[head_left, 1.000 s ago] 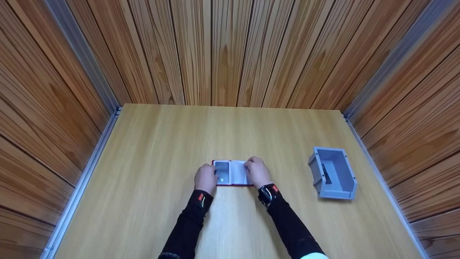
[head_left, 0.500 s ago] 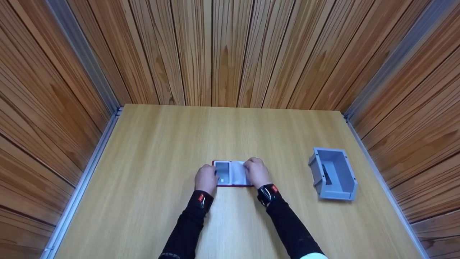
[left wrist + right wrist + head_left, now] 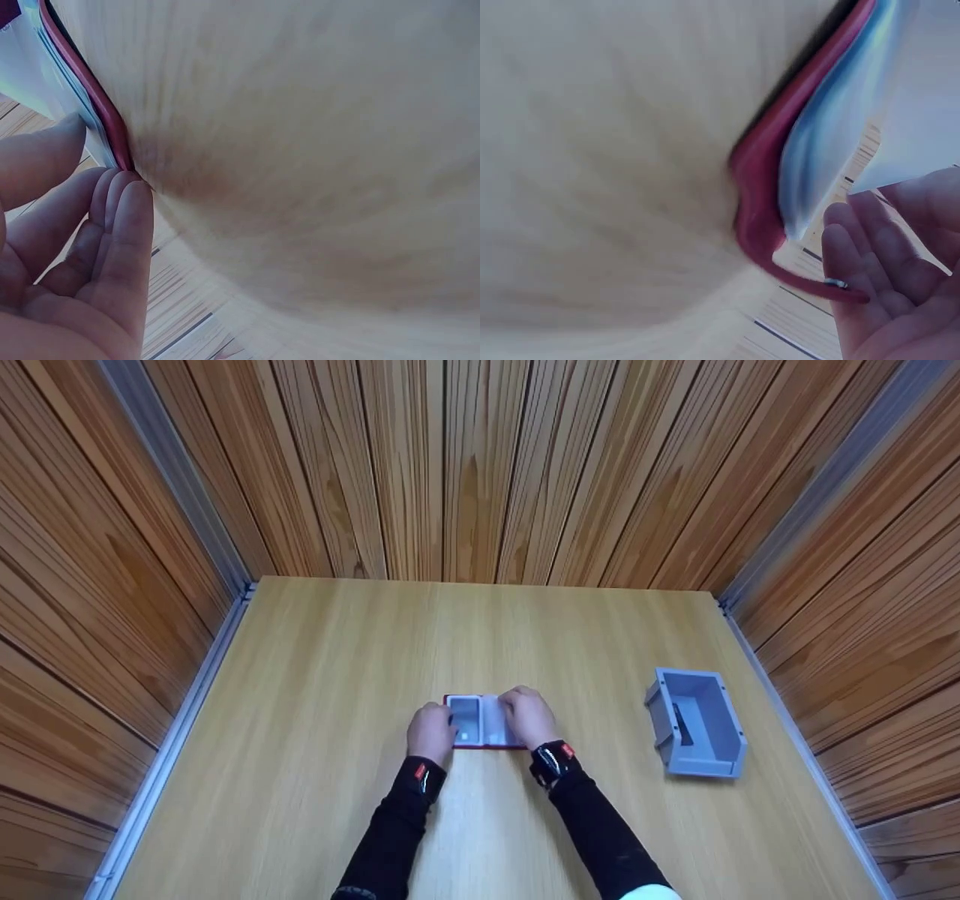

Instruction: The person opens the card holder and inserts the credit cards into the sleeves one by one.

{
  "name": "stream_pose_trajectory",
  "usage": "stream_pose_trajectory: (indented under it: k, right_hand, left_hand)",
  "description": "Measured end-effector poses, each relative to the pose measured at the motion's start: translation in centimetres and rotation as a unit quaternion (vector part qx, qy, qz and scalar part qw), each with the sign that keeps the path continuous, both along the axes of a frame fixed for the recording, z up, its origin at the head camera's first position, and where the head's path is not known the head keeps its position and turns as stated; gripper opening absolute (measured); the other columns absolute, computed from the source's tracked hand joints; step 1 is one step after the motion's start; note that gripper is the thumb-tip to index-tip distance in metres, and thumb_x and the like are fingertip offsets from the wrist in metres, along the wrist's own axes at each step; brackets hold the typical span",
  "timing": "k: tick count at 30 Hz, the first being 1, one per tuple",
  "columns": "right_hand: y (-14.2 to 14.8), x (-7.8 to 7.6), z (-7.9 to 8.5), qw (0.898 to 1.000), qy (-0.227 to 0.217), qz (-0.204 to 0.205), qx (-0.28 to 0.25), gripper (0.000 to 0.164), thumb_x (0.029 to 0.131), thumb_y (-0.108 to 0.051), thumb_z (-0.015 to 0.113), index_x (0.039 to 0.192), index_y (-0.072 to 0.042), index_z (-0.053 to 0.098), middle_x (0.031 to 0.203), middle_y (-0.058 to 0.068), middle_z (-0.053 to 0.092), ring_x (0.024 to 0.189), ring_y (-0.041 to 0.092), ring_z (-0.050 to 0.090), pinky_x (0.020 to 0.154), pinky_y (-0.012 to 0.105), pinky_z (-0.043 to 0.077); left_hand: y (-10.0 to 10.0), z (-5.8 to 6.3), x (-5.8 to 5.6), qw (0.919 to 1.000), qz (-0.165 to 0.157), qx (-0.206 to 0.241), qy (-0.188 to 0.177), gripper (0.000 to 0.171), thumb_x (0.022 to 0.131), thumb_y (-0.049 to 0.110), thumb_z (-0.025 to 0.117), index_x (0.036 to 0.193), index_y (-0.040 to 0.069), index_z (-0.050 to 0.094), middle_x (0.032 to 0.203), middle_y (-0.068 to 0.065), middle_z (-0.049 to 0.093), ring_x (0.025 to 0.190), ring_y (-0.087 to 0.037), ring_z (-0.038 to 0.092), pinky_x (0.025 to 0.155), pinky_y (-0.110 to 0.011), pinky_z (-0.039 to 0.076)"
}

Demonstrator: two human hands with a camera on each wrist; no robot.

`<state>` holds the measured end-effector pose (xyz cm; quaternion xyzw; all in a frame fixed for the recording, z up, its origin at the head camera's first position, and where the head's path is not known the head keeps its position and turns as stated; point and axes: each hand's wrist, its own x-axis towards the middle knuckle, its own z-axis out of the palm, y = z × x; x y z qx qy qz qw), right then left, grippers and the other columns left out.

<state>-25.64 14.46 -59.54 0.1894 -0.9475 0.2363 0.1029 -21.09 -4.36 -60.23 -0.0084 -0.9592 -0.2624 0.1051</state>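
Note:
A small red card holder [image 3: 491,721] with clear plastic sleeves lies open flat on the wooden table, between the two hands. My left hand [image 3: 431,733] holds its left edge; in the left wrist view the thumb [image 3: 56,154] lies on the sleeves and the fingertips meet the red cover [image 3: 97,109]. Over the right half, my right hand [image 3: 531,718] pinches the edge of a translucent sleeve [image 3: 922,127] between thumb and fingers, lifted off the stack [image 3: 817,157]. A red strap with a metal snap [image 3: 836,283] sticks out beside the right fingers.
A grey-blue plastic bin [image 3: 701,765] stands to the right on the table [image 3: 337,660], with a dark slim object [image 3: 682,725] at its inner left side. Wood-plank walls [image 3: 480,472] rise behind and at both sides.
My right hand has shifted a little to the left over the card holder, with the sleeve edge. My left hand, the card holder and the bin stay put.

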Motion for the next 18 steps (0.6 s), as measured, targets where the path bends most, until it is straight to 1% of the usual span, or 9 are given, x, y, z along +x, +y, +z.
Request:
stream_pose_trajectory:
  k: [5, 11, 15, 18]
  right_hand:
    - [-0.8, 0.2, -0.1, 1.0, -0.009, 0.003, 0.013, 0.012, 0.091, -0.005, 0.066, 0.097, -0.002, 0.076, 0.095, 0.011, 0.068, 0.092, 0.03, 0.065, 0.083, 0.042, 0.052]
    - [-1.9, 0.5, -0.5, 1.0, 0.017, 0.012, 0.017, 0.01, 0.09, -0.008, 0.068, 0.096, -0.004, 0.076, 0.092, 0.009, 0.067, 0.088, 0.029, 0.065, 0.079, 0.041, 0.053]
    - [-2.7, 0.7, -0.6, 0.999, 0.04, 0.023, 0.027, 0.009, 0.088, -0.008, 0.07, 0.094, -0.007, 0.077, 0.089, 0.007, 0.067, 0.086, 0.028, 0.065, 0.077, 0.041, 0.052]
    - [-3.1, 0.8, -0.7, 0.998, 0.047, 0.033, 0.034, 0.01, 0.086, -0.006, 0.07, 0.094, -0.007, 0.077, 0.089, 0.008, 0.068, 0.085, 0.028, 0.065, 0.077, 0.04, 0.052]
  left_hand:
    - [0.0, 0.1, -0.1, 1.0, 0.001, 0.0, -0.007, 0.015, 0.074, 0.008, 0.083, 0.076, 0.002, 0.07, 0.074, -0.011, 0.06, 0.072, -0.03, 0.062, 0.065, -0.044, 0.05]
    - [0.0, -0.1, -0.1, 1.0, 0.002, -0.004, -0.006, 0.015, 0.074, 0.008, 0.083, 0.081, 0.001, 0.072, 0.075, -0.011, 0.061, 0.072, -0.03, 0.063, 0.066, -0.044, 0.05]
    - [-0.1, -0.2, -0.1, 0.9999, 0.0, -0.007, 0.009, 0.015, 0.074, 0.008, 0.083, 0.077, 0.002, 0.07, 0.074, -0.012, 0.061, 0.071, -0.032, 0.063, 0.064, -0.045, 0.05]
    - [-0.1, -0.3, -0.1, 0.9998, -0.003, -0.009, 0.019, 0.013, 0.075, 0.006, 0.081, 0.075, 0.002, 0.069, 0.072, -0.012, 0.06, 0.069, -0.032, 0.062, 0.063, -0.045, 0.05]
